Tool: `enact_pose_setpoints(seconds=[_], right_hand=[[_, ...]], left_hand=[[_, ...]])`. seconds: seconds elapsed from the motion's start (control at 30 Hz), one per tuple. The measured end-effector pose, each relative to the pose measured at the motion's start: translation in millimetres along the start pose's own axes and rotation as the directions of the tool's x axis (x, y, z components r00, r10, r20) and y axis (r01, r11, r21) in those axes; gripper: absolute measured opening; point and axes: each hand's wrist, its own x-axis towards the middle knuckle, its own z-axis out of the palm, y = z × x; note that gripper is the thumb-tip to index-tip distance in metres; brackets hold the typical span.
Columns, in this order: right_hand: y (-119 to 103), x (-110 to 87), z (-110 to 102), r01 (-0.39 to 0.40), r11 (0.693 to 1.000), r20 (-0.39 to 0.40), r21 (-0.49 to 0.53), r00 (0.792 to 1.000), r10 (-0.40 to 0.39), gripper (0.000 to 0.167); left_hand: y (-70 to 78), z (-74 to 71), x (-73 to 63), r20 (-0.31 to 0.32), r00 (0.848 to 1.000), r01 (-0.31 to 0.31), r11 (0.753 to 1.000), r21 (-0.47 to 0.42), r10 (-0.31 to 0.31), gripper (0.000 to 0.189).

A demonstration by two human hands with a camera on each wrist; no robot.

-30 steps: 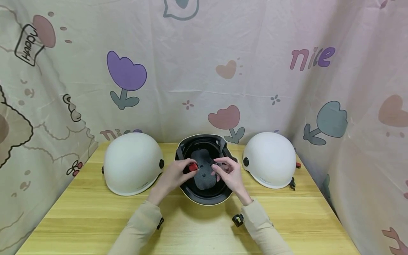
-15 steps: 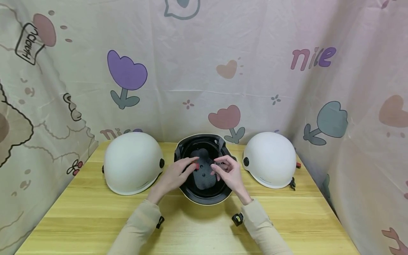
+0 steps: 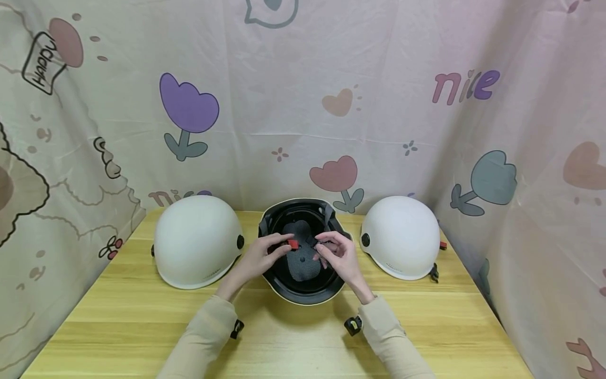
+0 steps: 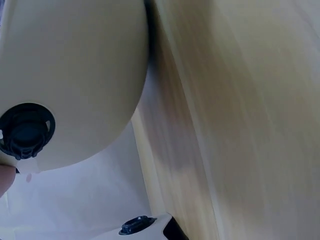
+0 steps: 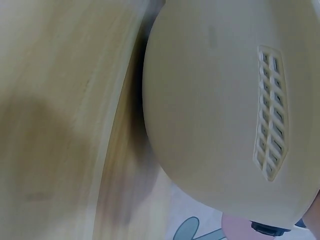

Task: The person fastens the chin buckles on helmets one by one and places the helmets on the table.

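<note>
Left hand (image 3: 266, 253): thumb and index finger lie either side of the near end of a red buckle piece (image 3: 294, 244); reads as a light pinch, contact faces too small to make out. Right hand (image 3: 339, 252): thumb and index finger pinch a small black buckle piece (image 3: 312, 240), partly hidden by the fingertips. The two pieces sit near each other; whether they touch cannot be told.

Risk 1: the red piece slips, since only the fingertips appear to bear on it. Risk 2: if pressed together, the pieces could meet askew or a fingertip get nipped, the fingers lying so near the ends. Risk 3: a twisted strap; the grey strap (image 3: 327, 215) at the right side runs down into shadow, its lie unclear.

Both pieces are over the cavity of the upturned helmet (image 3: 305, 300), above its dark grey liner pad (image 3: 303, 267). A dropped piece would probably land there.

Wrist views show the helmet's pale outer shell, with a black round fitting (image 4: 27, 131) and a vent grille (image 5: 271, 112). Its domed base on the wooden table (image 3: 293, 342) could rock or turn under an uneven pull. White helmets stand beside it, left (image 3: 196, 245) and right (image 3: 400, 237), close enough to be knocked by a large roll.
</note>
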Motion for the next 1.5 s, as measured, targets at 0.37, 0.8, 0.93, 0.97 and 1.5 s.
enact_pose_setpoints(seconds=[0.37,0.8,0.93,0.97,1.5], right_hand=[[-1.1,-0.2,-0.2,-0.102,0.994,-0.060,-0.028,0.993,0.100,0.025],[-1.2,2.5,0.9,-0.096,0.995,-0.061,-0.011,0.994,0.096,0.024],[-0.4,3.1,3.4,-0.091,0.995,-0.051,0.043,0.994,0.093,0.026],[-0.3,2.9,3.9,-0.098,0.994,-0.054,0.053,0.993,0.101,0.027],[-2.0,1.8,4.4,-0.099,0.994,-0.054,0.038,0.993,0.100,0.023]], left_hand=[[-0.6,-6.7,2.0,0.029,0.990,0.138,0.981,-0.134,-0.135,0.034],[4.0,-7.0,3.0,0.071,0.978,0.204,0.973,-0.108,-0.197,0.028],[3.8,-7.5,3.0,0.076,0.986,0.159,0.983,-0.096,-0.152,0.030],[3.6,-7.6,3.1,0.074,0.988,0.144,0.985,-0.092,-0.138,0.031],[4.5,-5.1,2.8,0.096,0.989,0.126,0.975,-0.182,-0.110,0.022]])
